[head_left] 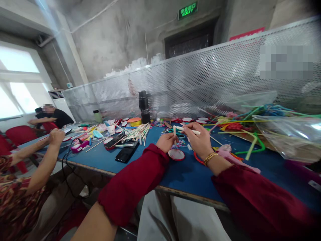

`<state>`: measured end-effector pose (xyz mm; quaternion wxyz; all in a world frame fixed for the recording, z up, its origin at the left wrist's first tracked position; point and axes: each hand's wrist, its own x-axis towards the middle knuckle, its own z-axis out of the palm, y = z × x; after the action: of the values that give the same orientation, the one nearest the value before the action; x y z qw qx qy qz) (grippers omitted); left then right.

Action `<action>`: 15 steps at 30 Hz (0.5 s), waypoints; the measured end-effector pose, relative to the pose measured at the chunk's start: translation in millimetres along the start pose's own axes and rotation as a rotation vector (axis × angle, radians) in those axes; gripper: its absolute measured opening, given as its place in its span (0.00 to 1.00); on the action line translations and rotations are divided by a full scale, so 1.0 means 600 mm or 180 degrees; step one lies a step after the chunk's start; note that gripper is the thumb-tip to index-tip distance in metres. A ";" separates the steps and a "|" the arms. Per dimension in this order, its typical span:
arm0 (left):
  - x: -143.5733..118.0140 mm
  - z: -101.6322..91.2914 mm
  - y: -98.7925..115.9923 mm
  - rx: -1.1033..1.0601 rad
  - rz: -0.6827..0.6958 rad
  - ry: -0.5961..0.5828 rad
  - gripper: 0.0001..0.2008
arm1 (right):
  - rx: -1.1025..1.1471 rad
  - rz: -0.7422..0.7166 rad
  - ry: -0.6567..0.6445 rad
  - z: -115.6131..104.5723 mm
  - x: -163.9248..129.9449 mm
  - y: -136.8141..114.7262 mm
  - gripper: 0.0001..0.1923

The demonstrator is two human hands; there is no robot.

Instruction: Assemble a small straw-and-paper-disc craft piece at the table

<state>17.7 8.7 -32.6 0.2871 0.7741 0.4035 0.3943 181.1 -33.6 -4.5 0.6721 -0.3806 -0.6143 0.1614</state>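
Left hand: my left hand (165,142) is curled closed around the lower end of a short white stick (174,131) that stands upright out of my fist, just above the worktop (190,174).
Right hand: my right hand (199,139) pinches a second white stick (188,130) between thumb and fingers; it lies nearly level, its free end pointing toward my left hand and reaching close to the top of the upright one. I cannot tell whether the two sticks touch.
Wrist: a gold bracelet (210,157) sits on my right wrist, and dark red sleeves (136,180) cover both forearms.
Below my hands: a round red-rimmed disc (176,154) lies flat on the blue worktop, just under and between the hands; small coloured scraps (181,144) lie beyond it.
To the right of my right hand: a pink piece (229,154) lies near my wrist, then green bent straws (253,144) and a clear plastic bag (291,134) further out.
To the left of my left hand: a black phone (126,153) lies flat, and past it a heap of pale sticks (136,132).
Beyond my hands: a black flask (144,107) stands upright against the perforated metal screen (213,77).
Far left: another person's hand (56,136) is raised over the worktop's edge, well apart from mine.
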 end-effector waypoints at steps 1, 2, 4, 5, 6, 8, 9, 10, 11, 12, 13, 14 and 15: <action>0.000 0.000 0.001 0.0001 -0.0013 -0.0007 0.18 | -0.0002 -0.0007 -0.0015 0.000 0.000 0.000 0.08; -0.001 -0.001 0.003 0.0005 -0.0034 -0.0013 0.19 | 0.0001 -0.0009 -0.0028 0.000 0.000 0.001 0.08; -0.002 -0.001 0.006 0.0017 -0.0090 -0.0009 0.19 | 0.0006 -0.0008 -0.0012 0.001 0.001 0.003 0.08; -0.003 -0.002 0.007 0.0022 -0.0117 -0.0004 0.19 | -0.0004 -0.0008 0.0008 0.001 0.001 0.005 0.07; -0.004 -0.002 0.009 0.0024 -0.0137 0.0007 0.19 | -0.0016 -0.0011 0.0030 0.001 0.001 0.006 0.07; -0.005 -0.002 0.010 0.0022 -0.0149 0.0002 0.19 | -0.0029 -0.0017 0.0053 0.001 0.002 0.008 0.08; -0.005 -0.003 0.010 0.0019 -0.0140 -0.0008 0.18 | -0.0023 -0.0021 0.0044 0.001 0.002 0.008 0.08; -0.005 -0.003 0.010 0.0016 -0.0126 -0.0022 0.18 | -0.0010 -0.0022 0.0027 0.001 0.002 0.008 0.08; -0.005 -0.003 0.010 0.0012 -0.0111 -0.0037 0.18 | 0.0007 -0.0017 0.0012 0.001 0.001 0.008 0.08; -0.005 -0.003 0.010 0.0011 -0.0100 -0.0046 0.18 | 0.0019 -0.0010 -0.0006 0.001 0.001 0.007 0.08; -0.005 -0.003 0.009 0.0013 -0.0096 -0.0048 0.18 | 0.0026 -0.0001 -0.0013 0.000 0.001 0.006 0.08; -0.004 -0.002 0.009 0.0016 -0.0101 -0.0039 0.18 | 0.0027 0.0010 -0.0007 0.000 0.001 0.005 0.08; -0.004 -0.002 0.008 0.0021 -0.0113 -0.0029 0.18 | 0.0015 0.0022 0.0011 0.000 0.000 0.004 0.08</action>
<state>17.8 4.6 -29.2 0.2933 0.7696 0.4171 0.3843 181.8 -32.1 -5.9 0.6735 -0.3814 -0.6115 0.1644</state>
